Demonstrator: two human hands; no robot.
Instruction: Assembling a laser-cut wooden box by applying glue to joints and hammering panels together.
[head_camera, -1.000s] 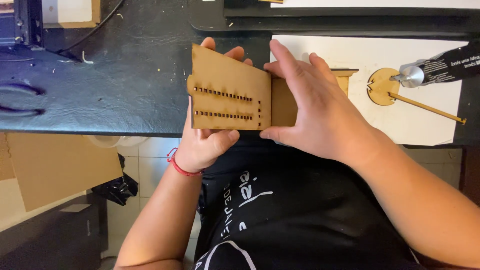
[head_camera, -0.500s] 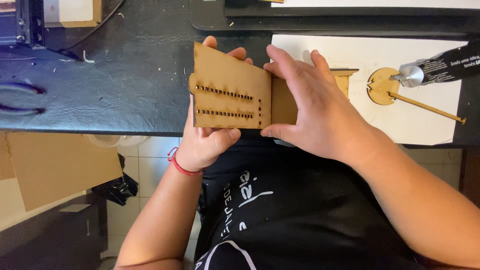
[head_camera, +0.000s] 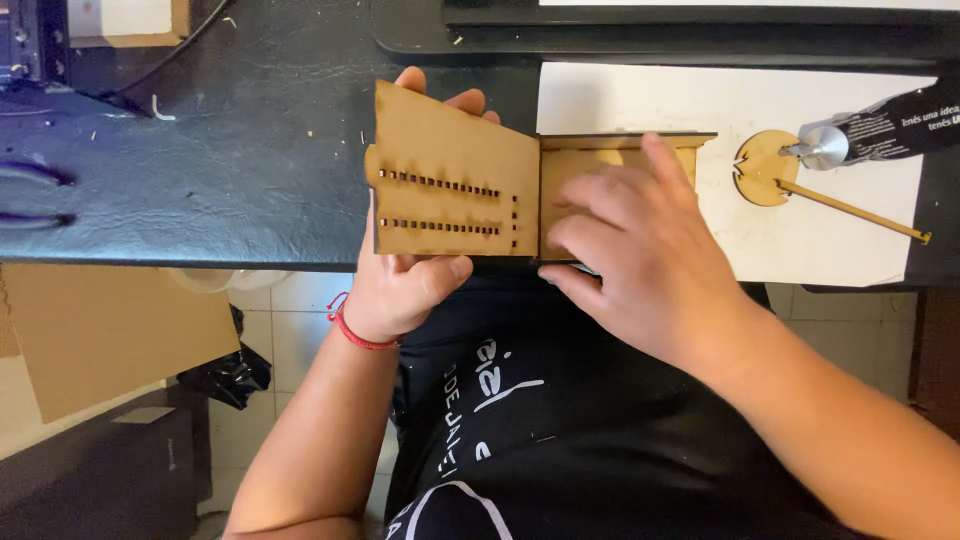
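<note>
The wooden panel (head_camera: 450, 180) overhangs the near edge of the black table (head_camera: 200, 170), with open tabletop toward nine o'clock. One slotted panel, one boxlike wooden frame (head_camera: 610, 150) at its three o'clock, one round disc (head_camera: 760, 170), one glue tube (head_camera: 880, 130). The panel is tan (two rows of small slots, slightly tilted). The left hand (head_camera: 400, 285) clasps it from beneath, thumb on its near edge; the right hand (head_camera: 640, 250) lies spread, fingers pressing the frame.

We hold slotted panel (head_camera: 450, 190) left of box part (head_camera: 610, 160), paper sheet (head_camera: 700, 110) beneath, disc (head_camera: 762, 170) and glue tube (head_camera: 880, 128) at right
</note>
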